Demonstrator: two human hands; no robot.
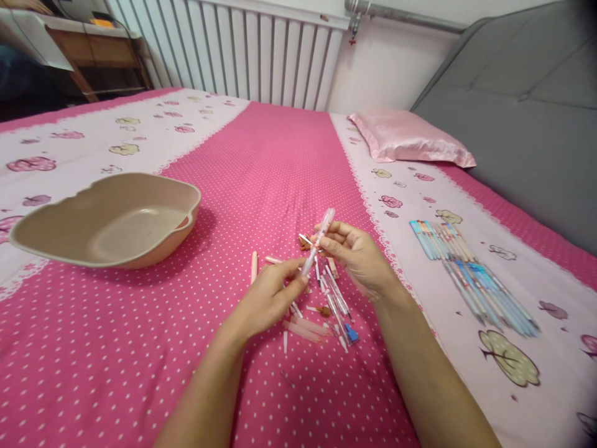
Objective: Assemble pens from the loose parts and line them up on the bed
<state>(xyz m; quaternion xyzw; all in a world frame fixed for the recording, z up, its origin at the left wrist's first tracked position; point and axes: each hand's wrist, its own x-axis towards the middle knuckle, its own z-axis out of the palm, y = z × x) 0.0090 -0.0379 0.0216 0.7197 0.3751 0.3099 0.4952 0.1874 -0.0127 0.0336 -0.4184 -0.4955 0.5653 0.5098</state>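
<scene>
Between my two hands is a slim pale pink pen (327, 219), tilted with its upper end away from me. My left hand (275, 292) pinches its lower end, and my right hand (357, 255) grips it around the middle. Below them on the bedsheet lies a loose pile of pen parts: thin clear refills (336, 297), pink barrels (308, 330), small brown pieces (323, 310) and a blue piece (351, 333). A peach-coloured tube (254, 267) lies just left of my left hand. My fingers hide part of the pile.
A beige plastic basin (107, 218) stands at the left. On the right lie two rows of pens, a farther row (443, 241) and a nearer row (489, 298). Behind are a pink pillow (410, 137), a grey headboard (522, 106) and a white radiator (252, 53).
</scene>
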